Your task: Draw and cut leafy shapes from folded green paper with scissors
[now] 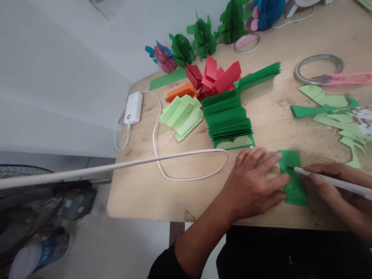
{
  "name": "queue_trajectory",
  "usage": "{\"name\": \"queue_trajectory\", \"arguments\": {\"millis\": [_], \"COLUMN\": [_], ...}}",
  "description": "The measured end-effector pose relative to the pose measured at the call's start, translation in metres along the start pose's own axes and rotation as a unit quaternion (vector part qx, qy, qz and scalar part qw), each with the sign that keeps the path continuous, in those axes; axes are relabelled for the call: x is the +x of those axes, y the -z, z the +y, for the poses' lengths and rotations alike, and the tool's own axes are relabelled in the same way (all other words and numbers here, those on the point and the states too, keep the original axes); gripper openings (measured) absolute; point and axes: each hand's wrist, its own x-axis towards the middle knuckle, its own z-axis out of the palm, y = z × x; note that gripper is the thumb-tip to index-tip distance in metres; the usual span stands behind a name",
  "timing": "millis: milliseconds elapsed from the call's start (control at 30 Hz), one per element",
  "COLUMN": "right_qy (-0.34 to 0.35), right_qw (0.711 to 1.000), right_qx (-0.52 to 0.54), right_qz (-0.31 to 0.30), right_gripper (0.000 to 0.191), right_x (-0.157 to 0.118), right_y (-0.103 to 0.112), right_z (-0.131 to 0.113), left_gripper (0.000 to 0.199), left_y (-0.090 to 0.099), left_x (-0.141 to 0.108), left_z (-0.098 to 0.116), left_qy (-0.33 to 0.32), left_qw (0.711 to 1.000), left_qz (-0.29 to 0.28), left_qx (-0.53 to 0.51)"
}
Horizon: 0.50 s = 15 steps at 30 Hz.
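My left hand (pixel 255 184) lies flat with its fingers spread, the fingertips pressing the left edge of a green paper piece (pixel 296 178). In my right hand (pixel 337 186) is a white pen (pixel 334 180), its dark tip touching the green paper, where faint curved lines show. Beyond my left hand stands a row of folded dark green papers (pixel 228 116), with a pale green cut shape on the nearest one. Beside it are folded light green papers (pixel 184 114), orange papers (pixel 181 91) and red papers (pixel 215 77).
A white cable (pixel 192 179) loops across the table (pixel 139 193) from a white power bank (pixel 134 107). On the right are pink-handled snips (pixel 348 79), a tape roll (pixel 299 73) and paper scraps (pixel 337 118). Paper honeycomb figures (pixel 205 38) line the wall.
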Motion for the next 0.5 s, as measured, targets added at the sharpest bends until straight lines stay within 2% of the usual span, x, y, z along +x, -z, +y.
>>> {"name": "queue_trajectory", "arguments": {"millis": [100,233,500], "right_qy": [0.016,0.028,0.157], "right_qw": [0.998,0.999,0.986], "right_qx": [0.052,0.033,0.027], "right_qz": [0.009,0.021,0.041], "right_gripper": [0.028,0.026,0.029], "right_x": [0.003,-0.008,-0.02], "right_y": [0.003,0.006,0.001], "right_z": [-0.006,-0.003,0.002], "left_gripper": [0.035,0.036,0.038], "left_y": [0.0,0.001,-0.001], "left_x": [0.0,0.001,0.001], "left_z": [0.0,0.0,0.0], "left_qy": [-0.002,0.002,0.002], "left_qw": [1.0,1.0,1.0], "left_qz": [0.007,0.001,-0.006], "left_qx": [-0.004,-0.002,-0.001]}}
